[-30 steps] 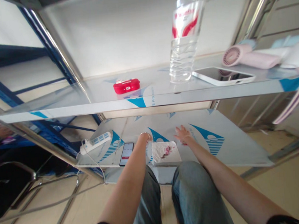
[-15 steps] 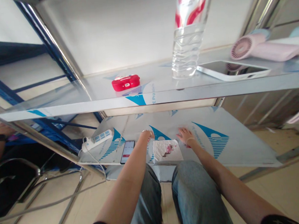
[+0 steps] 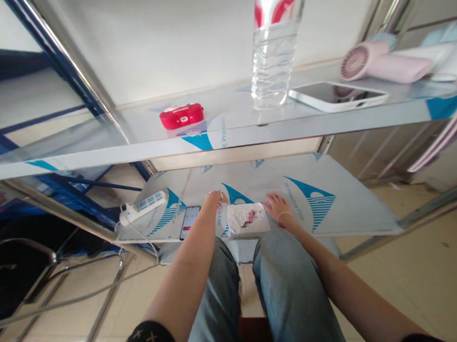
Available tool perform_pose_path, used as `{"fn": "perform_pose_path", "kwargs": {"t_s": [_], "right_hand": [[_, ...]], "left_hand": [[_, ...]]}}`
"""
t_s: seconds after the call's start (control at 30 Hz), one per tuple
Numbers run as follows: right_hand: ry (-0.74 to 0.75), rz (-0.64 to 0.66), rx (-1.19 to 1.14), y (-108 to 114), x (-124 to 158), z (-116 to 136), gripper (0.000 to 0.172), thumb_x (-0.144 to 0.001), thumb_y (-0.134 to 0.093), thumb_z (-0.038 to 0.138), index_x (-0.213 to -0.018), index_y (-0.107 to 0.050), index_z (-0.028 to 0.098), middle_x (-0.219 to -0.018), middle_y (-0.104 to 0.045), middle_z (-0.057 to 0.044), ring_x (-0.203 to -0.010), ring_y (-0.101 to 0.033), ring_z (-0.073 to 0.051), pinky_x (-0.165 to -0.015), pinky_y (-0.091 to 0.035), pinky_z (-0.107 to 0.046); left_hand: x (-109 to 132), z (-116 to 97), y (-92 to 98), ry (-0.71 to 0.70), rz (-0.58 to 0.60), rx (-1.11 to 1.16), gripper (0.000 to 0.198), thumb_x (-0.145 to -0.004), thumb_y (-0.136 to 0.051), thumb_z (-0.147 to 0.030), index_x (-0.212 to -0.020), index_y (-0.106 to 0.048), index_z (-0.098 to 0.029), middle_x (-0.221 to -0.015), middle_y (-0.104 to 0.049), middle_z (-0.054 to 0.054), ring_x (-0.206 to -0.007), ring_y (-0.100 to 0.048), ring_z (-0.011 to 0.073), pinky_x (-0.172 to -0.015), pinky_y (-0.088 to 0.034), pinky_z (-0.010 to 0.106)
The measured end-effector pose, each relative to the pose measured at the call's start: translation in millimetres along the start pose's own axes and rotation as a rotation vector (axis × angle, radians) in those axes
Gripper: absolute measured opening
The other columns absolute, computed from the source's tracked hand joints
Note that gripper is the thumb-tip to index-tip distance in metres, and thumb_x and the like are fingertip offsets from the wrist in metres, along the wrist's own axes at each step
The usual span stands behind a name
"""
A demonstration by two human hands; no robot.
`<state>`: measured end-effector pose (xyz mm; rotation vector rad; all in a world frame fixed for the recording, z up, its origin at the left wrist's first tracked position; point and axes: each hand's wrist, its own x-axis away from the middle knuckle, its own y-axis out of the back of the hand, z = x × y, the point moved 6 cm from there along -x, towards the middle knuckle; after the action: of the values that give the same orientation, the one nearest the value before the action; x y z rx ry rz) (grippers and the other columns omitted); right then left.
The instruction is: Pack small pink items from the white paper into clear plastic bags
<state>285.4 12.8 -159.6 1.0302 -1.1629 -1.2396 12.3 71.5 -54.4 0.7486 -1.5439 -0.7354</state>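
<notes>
On the lower shelf (image 3: 252,174) lies a white, crinkled, flat rectangular piece with a pink and dark print (image 3: 248,219), close in front of my knees. My right hand (image 3: 279,208) rests flat at its right edge, fingers stretched out and apart, with nothing in it. To its left is my left hand (image 3: 218,198), bent down at the wrist beside the piece's left edge; its fingers are mostly hidden, so I cannot tell if they hold anything. A phone (image 3: 190,222) with a lit screen lies just left of my left forearm.
A power strip (image 3: 143,207) with a cable sits at the lower shelf's left end. The upper shelf (image 3: 142,148) carries a red case (image 3: 182,116), a water bottle (image 3: 272,65), a white-edged phone (image 3: 340,96) and a pink fan (image 3: 384,66). Metal chair legs (image 3: 100,297) stand at left.
The whole view has shifted, so the shelves and objects appear slightly higher and further left. Both hands stay beside the white printed piece, which keeps its place between them.
</notes>
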Motion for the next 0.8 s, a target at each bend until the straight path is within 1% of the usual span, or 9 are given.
{"fn": "perform_pose_path", "kwargs": {"t_s": [0.13,0.27,0.33,0.4,0.47,0.53,0.6,0.7,0.8], "right_hand": [[0.014,0.003,-0.002,-7,7,-2,0.068,-0.123,-0.04,0.043,-0.182,-0.048,0.011,-0.187,-0.035,-0.017,-0.175,-0.034,-0.031,-0.142,-0.027,-0.045],[-0.012,-0.013,-0.034,-11,13,-4,0.069,-0.122,-0.039,0.042,-0.181,-0.049,0.01,-0.186,-0.037,-0.017,-0.175,-0.034,-0.03,-0.142,-0.028,-0.044],[-0.059,-0.085,-0.066,-8,18,-6,0.069,-0.12,-0.04,0.041,-0.18,-0.05,0.008,-0.186,-0.037,-0.02,-0.172,-0.04,-0.032,-0.14,-0.032,-0.045],[-0.117,-0.179,-0.092,-3,24,-9,0.069,-0.119,-0.04,0.041,-0.178,-0.052,0.006,-0.182,-0.041,-0.024,-0.165,-0.05,-0.035,-0.136,-0.038,-0.048],[-0.155,-0.254,-0.101,3,30,-10,0.068,-0.119,-0.041,0.042,-0.175,-0.054,0.005,-0.177,-0.048,-0.027,-0.157,-0.056,-0.038,-0.132,-0.042,-0.051],[-0.176,-0.293,-0.1,7,36,-10,0.068,-0.119,-0.043,0.044,-0.174,-0.056,0.006,-0.173,-0.051,-0.029,-0.155,-0.057,-0.039,-0.131,-0.043,-0.051],[-0.195,-0.309,-0.094,11,41,-11,0.069,-0.119,-0.048,0.046,-0.175,-0.055,0.008,-0.174,-0.05,-0.029,-0.156,-0.056,-0.04,-0.129,-0.044,-0.051],[-0.204,-0.333,-0.076,17,46,-15,0.07,-0.117,-0.053,0.047,-0.176,-0.054,0.01,-0.178,-0.045,-0.029,-0.154,-0.057,-0.042,-0.126,-0.047,-0.052],[-0.231,-0.346,-0.067,23,50,-21,0.064,-0.12,-0.046,0.041,-0.175,-0.055,0.009,-0.178,-0.044,-0.03,-0.149,-0.061,-0.041,-0.122,-0.05,-0.05]], "left_hand": [[-3,9,-2.5,0.024,0.03,0.072,0.033,-0.097,-0.081,-0.042,-0.114,-0.09,-0.016,-0.078,-0.081,0.013,-0.091,-0.082,0.0325,-0.089,-0.064,0.037],[-6,12,-3.4,0.021,0.043,0.141,0.02,-0.094,-0.085,-0.036,-0.099,-0.089,-0.017,-0.067,-0.076,0.011,-0.089,-0.081,0.0339,-0.093,-0.063,0.041],[-8,10,-3.8,0.021,0.035,0.185,0.018,-0.088,-0.091,-0.033,-0.087,-0.086,-0.016,-0.063,-0.073,0.012,-0.091,-0.081,0.0369,-0.096,-0.062,0.045],[-10,8,-3.3,0.028,0.004,0.241,0.024,-0.079,-0.096,-0.032,-0.075,-0.081,-0.015,-0.062,-0.071,0.014,-0.092,-0.08,0.0402,-0.097,-0.061,0.048],[-11,7,-2.8,0.025,-0.024,0.31,0.029,-0.072,-0.1,-0.034,-0.07,-0.078,-0.015,-0.062,-0.071,0.015,-0.091,-0.081,0.042,-0.097,-0.061,0.051],[-10,5,-2.0,-0.007,-0.032,0.382,0.032,-0.066,-0.103,-0.037,-0.07,-0.078,-0.017,-0.064,-0.071,0.014,-0.089,-0.081,0.0414,-0.097,-0.061,0.051],[-9,4,-1.0,-0.023,-0.022,0.394,0.034,-0.064,-0.103,-0.041,-0.07,-0.078,-0.019,-0.065,-0.072,0.012,-0.09,-0.081,0.0407,-0.097,-0.062,0.051],[-6,6,0.7,0.018,-0.022,0.326,0.034,-0.069,-0.102,-0.046,-0.073,-0.081,-0.019,-0.069,-0.075,0.014,-0.093,-0.081,0.0419,-0.095,-0.062,0.05],[-2,7,-0.1,0.04,-0.024,0.292,0.036,-0.073,-0.1,-0.05,-0.082,-0.085,-0.018,-0.072,-0.077,0.015,-0.092,-0.081,0.0418,-0.091,-0.063,0.048]]}}
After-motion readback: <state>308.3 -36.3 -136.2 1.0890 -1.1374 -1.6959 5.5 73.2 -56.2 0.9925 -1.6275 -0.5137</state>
